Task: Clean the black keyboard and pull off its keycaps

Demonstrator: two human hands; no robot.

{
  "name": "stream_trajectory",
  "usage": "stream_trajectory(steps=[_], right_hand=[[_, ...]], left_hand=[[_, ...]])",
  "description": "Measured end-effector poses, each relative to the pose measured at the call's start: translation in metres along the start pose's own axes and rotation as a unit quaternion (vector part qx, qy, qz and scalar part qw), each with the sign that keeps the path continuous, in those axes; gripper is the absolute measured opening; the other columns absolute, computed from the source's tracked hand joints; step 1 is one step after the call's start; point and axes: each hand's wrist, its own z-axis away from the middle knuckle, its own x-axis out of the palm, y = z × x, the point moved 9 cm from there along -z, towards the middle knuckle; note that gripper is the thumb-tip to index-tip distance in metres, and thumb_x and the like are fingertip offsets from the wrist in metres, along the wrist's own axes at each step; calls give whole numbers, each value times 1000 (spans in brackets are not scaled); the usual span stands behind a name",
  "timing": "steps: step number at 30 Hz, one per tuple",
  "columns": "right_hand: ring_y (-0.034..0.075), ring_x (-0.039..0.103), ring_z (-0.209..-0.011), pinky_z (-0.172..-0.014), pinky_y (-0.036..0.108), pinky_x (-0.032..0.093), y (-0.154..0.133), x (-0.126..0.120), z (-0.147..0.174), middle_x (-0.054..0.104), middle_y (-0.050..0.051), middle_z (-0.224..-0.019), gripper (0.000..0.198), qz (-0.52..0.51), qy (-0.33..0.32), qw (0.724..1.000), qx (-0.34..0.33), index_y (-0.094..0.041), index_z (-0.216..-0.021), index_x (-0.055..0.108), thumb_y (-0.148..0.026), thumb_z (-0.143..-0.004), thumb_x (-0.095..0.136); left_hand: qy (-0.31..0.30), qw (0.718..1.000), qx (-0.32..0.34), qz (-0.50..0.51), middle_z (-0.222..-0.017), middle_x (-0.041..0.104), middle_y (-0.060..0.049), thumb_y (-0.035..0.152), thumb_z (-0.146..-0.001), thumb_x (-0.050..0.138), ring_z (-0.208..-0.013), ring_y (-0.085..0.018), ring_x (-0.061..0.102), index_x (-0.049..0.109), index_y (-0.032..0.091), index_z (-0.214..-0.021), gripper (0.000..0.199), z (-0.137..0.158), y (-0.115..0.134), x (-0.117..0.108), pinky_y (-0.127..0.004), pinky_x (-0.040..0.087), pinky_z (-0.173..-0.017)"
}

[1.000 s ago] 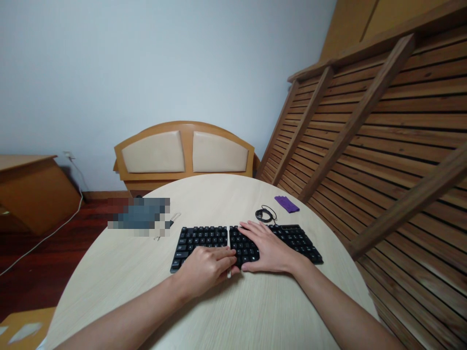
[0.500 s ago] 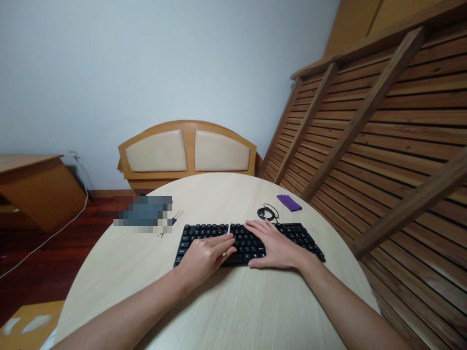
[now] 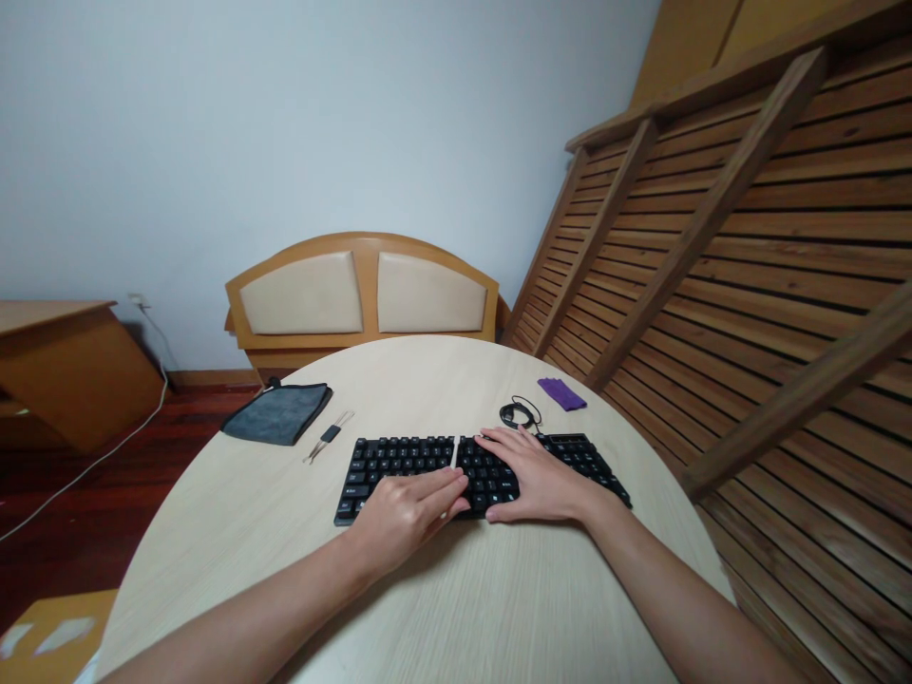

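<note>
Work looks under way, how much remains unclear: the left grip [image 3: 413, 508] pinches a stick [image 3: 455, 453] over the keyboard [image 3: 485, 483], nearer the tabletop's [image 3: 456, 608] right edge than its left, the right grip [image 3: 538, 480] spreads wide across it, and the cloth [image 3: 277, 413] lies untouched near the left edge.

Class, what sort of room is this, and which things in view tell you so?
Probably a bedroom, perhaps with its bed taken apart: a padded headboard stands by the wall, and a large slatted wooden frame, like a bed base, stands tilted at the right.
</note>
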Motion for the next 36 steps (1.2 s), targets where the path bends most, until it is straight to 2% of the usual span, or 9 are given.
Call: stream_trajectory(steps=[4, 11, 20, 27, 36], right_hand=[[36, 28, -142, -118, 56, 13, -3, -1, -2, 36, 14, -154, 108, 1, 17, 1000, -14, -21, -150, 36, -75, -63, 70], [36, 28, -142, -118, 56, 11, -7, 2, -4, 34, 14, -155, 107, -9, 22, 1000, -21, -22, -151, 34, -74, -64, 70], [34, 29, -142, -119, 54, 11, -13, 2, -4, 36, 14, -154, 106, 2, 18, 999, -33, -20, -150, 36, -74, -65, 69], [35, 28, -143, -119, 55, 11, -12, 3, -4, 35, 14, -155, 108, 2, 13, 999, -29, -19, -151, 36, -76, -65, 68], [34, 28, -143, -120, 54, 7, -12, 5, -5, 35, 15, -155, 104, -5, 21, 999, -36, -19, -150, 37, -70, -66, 72]], left_hand=[[-9, 1000, -3, -4, -107, 75, -10, 25, -101, 49, -97, -19, 73, 67, 12, -113, 26, 1, 2, 4, -31, 64, -79], [-57, 997, -37, -24, -112, 73, -12, 28, -102, 44, -98, -21, 72, 68, 12, -111, 30, 6, -11, 21, -36, 63, -82], [-58, 997, 22, -55, -102, 75, -10, 26, -103, 43, -93, -21, 73, 67, 10, -108, 29, -3, 18, 11, -32, 64, -73], [-95, 993, 18, -68, -103, 74, -11, 24, -104, 39, -95, -21, 72, 67, 10, -104, 31, -4, 8, 18, -32, 63, -77], [-128, 988, 53, -72, -99, 75, -8, 27, -103, 41, -92, -19, 72, 67, 13, -109, 30, -1, 18, 20, -31, 61, -75]])
